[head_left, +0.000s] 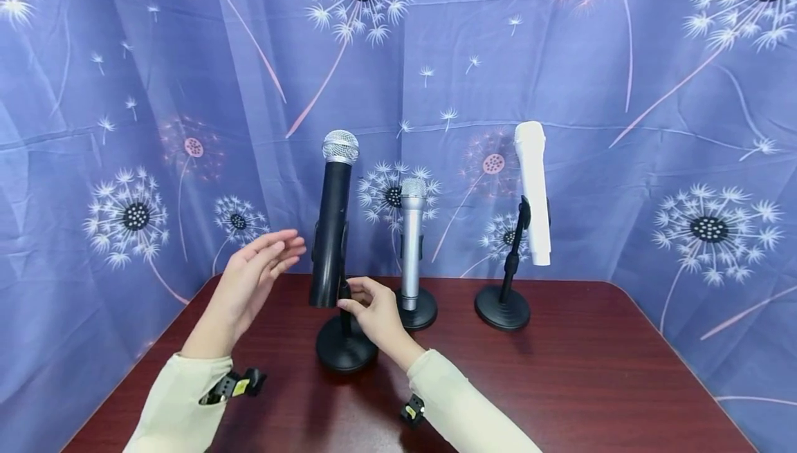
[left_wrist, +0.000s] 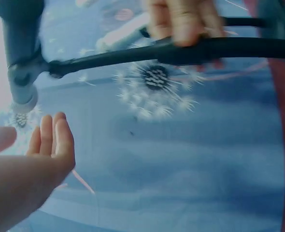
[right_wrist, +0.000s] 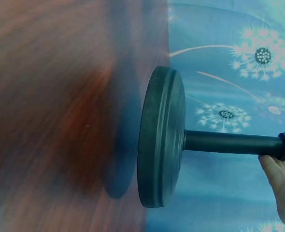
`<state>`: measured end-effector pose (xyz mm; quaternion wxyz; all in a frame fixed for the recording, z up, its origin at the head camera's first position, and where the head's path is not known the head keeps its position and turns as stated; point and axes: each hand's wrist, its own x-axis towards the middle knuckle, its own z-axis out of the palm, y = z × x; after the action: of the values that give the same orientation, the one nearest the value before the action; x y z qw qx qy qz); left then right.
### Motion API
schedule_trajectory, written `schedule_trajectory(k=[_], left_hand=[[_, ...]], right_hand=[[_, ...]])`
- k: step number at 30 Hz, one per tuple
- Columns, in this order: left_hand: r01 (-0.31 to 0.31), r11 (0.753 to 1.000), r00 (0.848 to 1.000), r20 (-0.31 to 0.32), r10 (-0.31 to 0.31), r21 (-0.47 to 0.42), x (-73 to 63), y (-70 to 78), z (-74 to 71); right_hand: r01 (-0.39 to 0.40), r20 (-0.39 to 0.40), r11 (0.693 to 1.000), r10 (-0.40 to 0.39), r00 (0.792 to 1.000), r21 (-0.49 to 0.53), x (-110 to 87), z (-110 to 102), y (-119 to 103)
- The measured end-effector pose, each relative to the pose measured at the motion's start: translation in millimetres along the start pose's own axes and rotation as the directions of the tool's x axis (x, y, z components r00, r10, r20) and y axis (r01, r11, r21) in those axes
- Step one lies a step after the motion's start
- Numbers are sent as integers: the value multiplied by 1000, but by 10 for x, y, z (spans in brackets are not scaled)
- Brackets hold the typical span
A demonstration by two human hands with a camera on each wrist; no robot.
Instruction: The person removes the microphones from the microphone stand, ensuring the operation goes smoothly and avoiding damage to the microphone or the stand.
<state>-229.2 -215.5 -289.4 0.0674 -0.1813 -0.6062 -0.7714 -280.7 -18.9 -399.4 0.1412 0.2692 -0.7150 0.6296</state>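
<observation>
Stand [head_left: 346, 350] holding the black microphone [head_left: 330, 232] is between the hands: the right grip [head_left: 378, 311] pinches its post [right_wrist: 229, 142] between thumb and fingers, so this hand is the nearer. The left grip [head_left: 252, 276] holds nothing, fingers extended, left of the stand and apart from it. Above the stand's base, the microphone's long axis runs close to upright, mesh head [head_left: 340, 146] on top. The silver microphone [head_left: 411, 245] is behind the stand, to its right.

Blue dandelion-print curtain [head_left: 560, 59], dark red-brown table [head_left: 579, 377]
</observation>
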Motion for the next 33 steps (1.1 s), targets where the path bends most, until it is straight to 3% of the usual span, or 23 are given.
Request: schedule_trajectory(k=[6,13,19,33], left_hand=[[88,993,986,146,-75,-79,223,221,155],[134,991,971,200,-133,8,436,320,407],[133,988,953,263,-148,76,535,360,498],[102,992,964,238,-117,76,566,432,578]], right_hand=[[-47,24,999,47,999,7,-85,-81,-74],[-76,60,997,76,995,10,-183,-199,-443],[-78,63,997,77,995,21,-224,-210,-429],[-7,23,998,9,1000,-70,-208,-250,-492]])
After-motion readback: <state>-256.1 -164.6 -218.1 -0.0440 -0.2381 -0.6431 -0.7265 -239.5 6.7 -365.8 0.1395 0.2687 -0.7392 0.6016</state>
